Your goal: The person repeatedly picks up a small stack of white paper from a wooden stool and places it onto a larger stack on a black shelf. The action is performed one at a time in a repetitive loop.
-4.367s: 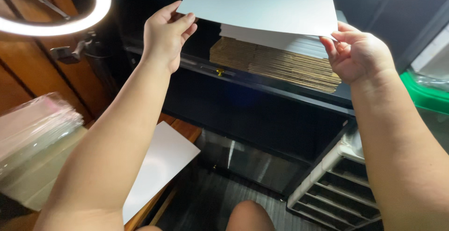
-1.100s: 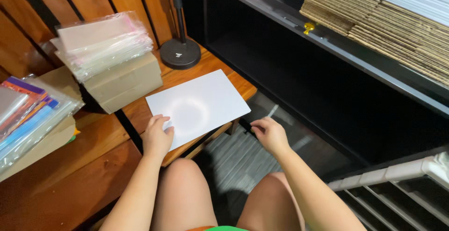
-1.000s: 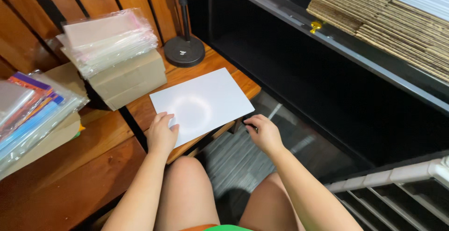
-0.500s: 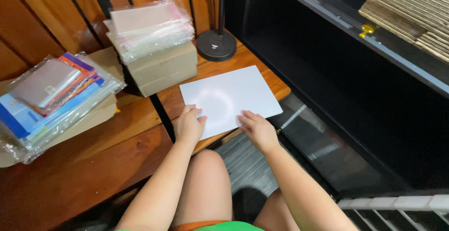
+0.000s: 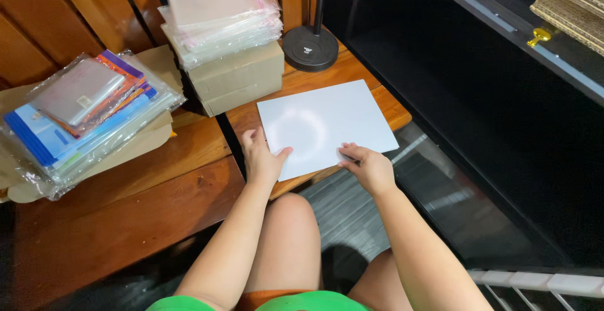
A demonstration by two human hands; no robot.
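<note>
Looking down from the head camera: white sheet [image 5: 326, 126] lies flat on the small wooden table [image 5: 302, 79], its near edge overhanging the table edge above the person's knees. Left hand [image 5: 262, 157] rests on the sheet's near-left corner, fingers spread and flat, thumb over the sheet — pressing, not gripping. Right hand [image 5: 370, 166] sits at the near edge toward the right, fingers curled together on the paper's lip; whether it actually pinches the edge I cannot tell. Risks, as I judge them: the sheet is glossy and thin, so with that overhang a sideways push could slide it off toward the floor beside the knees; uneven pressure from the two hands could buckle or crease it; bare fingers on the shiny face could leave smudges. Behind the sheet stands the round black base of a lamp stand [image 5: 310, 47], and left of it a cardboard box [image 5: 237, 78] topped with a stack of clear plastic sleeves [image 5: 220, 18] — a hard shove away could run the sheet into them. Further left of the sheet, a wooden bench [image 5: 119, 204] carries a bagged bundle of coloured folders [image 5: 85, 113]. Right of the sheet — a dark shelf unit [image 5: 503, 97] with corrugated cardboard [image 5: 572, 5] on top. Room is dim, wood-panelled behind.
</note>
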